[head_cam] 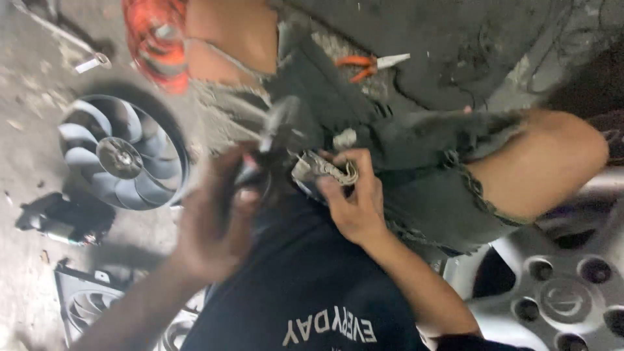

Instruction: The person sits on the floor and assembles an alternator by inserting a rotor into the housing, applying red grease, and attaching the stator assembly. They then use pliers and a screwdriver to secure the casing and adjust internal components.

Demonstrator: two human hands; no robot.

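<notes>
As seen from above, note first the silver alloy wheel (565, 292), well to the right of the right hand and nearer the body. Next in size, frayed grey denim shorts (416, 188) over both bare knees, directly under and beyond the hands. Well to the left of the left hand, a grey multi-blade cooling fan (120, 153), lying flat on the concrete floor (39, 97). Beside the left forearm, a dark fan shroud (84, 305). Far beyond the left hand, a coil of orange-red cable (156, 39).

Left hand (214, 224): blurred by motion, closed around a dark tool (270, 140) with a trace of red at the grip; kind of tool not discernible. Right hand (354, 201): fingers curled, pinching a small pale grey ribbed part (322, 170) between thumb and fingertips. Part held between the two hands, above the lap, with the tool just beside it; contact between tool and part not discernible.

Left of the left hand, below the fan, a small dark motor-like unit (58, 221). Well beyond the right hand, orange-handled pliers (370, 64) lying untouched on the floor.
</notes>
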